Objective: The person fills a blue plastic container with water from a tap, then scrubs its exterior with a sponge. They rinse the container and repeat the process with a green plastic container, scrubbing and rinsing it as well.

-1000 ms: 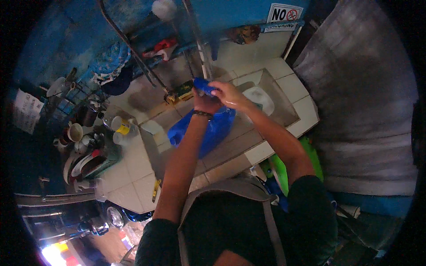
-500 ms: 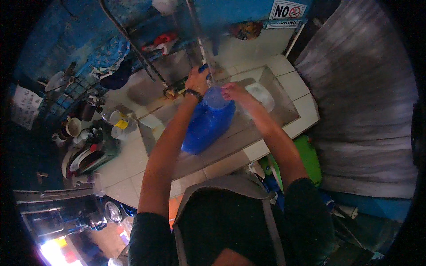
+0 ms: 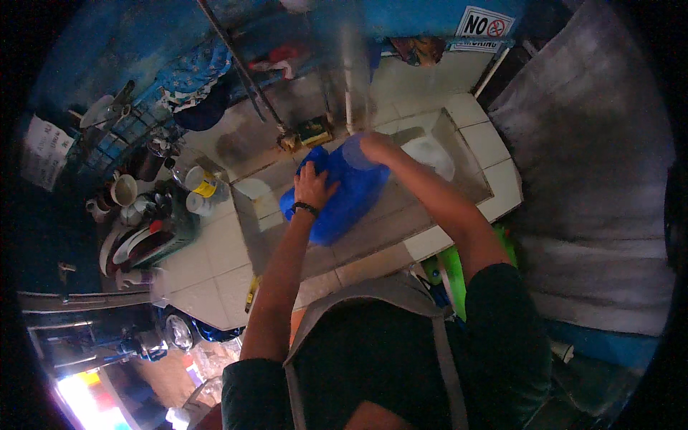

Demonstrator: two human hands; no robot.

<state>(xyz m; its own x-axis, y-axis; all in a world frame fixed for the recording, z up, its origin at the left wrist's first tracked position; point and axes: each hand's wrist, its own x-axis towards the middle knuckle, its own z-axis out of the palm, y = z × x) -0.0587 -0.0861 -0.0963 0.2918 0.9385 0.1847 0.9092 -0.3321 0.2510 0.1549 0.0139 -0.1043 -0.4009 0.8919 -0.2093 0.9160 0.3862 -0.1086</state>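
A blue container point(image 3: 347, 197), seemingly a plastic jug, lies tilted in the sink basin point(image 3: 473, 183). A translucent round piece point(image 3: 356, 153) shows at its upper end; whether it is joined to the container I cannot tell. My left hand point(image 3: 313, 188) is on the left part of the container, its fingers over the blue surface and the thumb set apart. Closed at the edge of the round piece is my right hand point(image 3: 378, 149), its fingertips mostly hidden. A brass-coloured faucet point(image 3: 288, 138) and a white pipe point(image 3: 349, 89) stand behind.
A white bowl-like item point(image 3: 430, 158) sits at the basin's right end. Dishes in a rack point(image 3: 154, 240), a mug point(image 3: 123, 190) and a yellow-labelled tub point(image 3: 201, 181) crowd the left counter. A yellow-handled tool point(image 3: 252, 290) lies by its front edge. A grey curtain point(image 3: 580, 179) hangs right.
My left hand has left the blue handle by the pipe and come down onto the blue container. My right hand stays at the round piece, its fingers now more hidden. The view has shifted slightly.
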